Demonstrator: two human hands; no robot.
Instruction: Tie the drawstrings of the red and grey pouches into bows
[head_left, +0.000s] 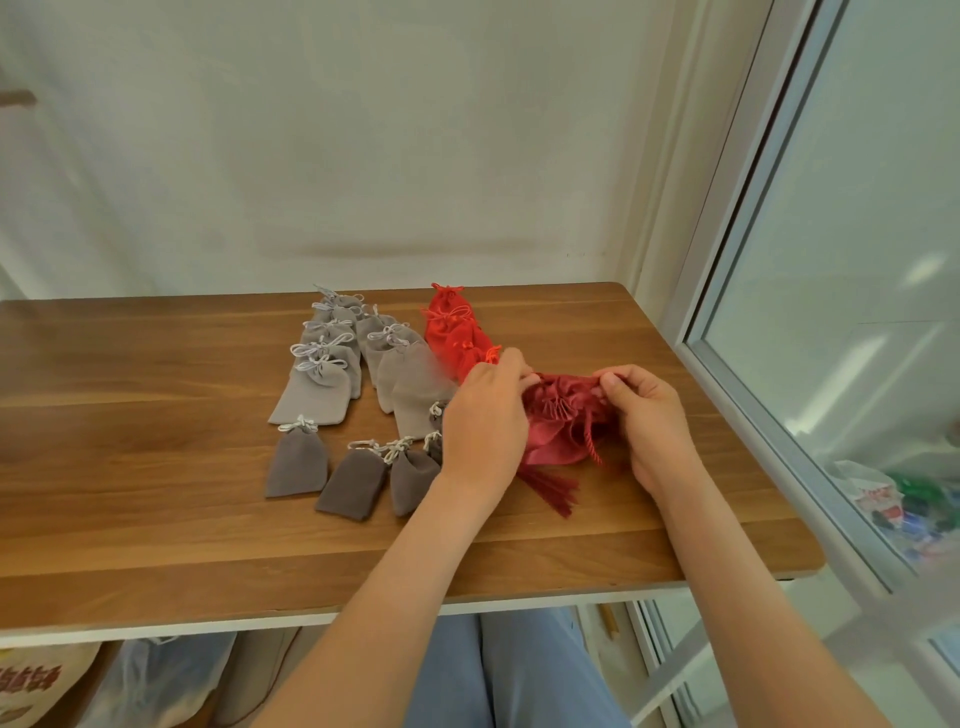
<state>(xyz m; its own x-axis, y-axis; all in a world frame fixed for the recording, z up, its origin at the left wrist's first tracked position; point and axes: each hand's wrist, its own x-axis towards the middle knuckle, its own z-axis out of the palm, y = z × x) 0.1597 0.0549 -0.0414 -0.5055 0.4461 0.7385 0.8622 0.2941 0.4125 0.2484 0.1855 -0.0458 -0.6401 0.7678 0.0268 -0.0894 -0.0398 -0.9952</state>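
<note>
I have the dark red pouch (558, 410) between my hands, just above the right part of the wooden table (156, 519). My left hand (485, 415) pinches the gathered mouth on one side with curled fingertips, and my right hand (647, 415) pinches the other side. Whether I grip cloth alone or the string too, I cannot tell.

The cloth looks thin, glossy and limp, so I judge it light and a little slippery. It will crumple rather than hold shape. The best hold is on the twisted cord (592, 444) close to the puckered neck, not on the fringed tassel (553, 488) hanging below.

Bright red pouches (452, 327) lie in an overlapping row behind. To the left lie light grey pouches (317, 389) and dark grey pouches (297, 465), matte and velvety, most with pale cords in bows.
</note>
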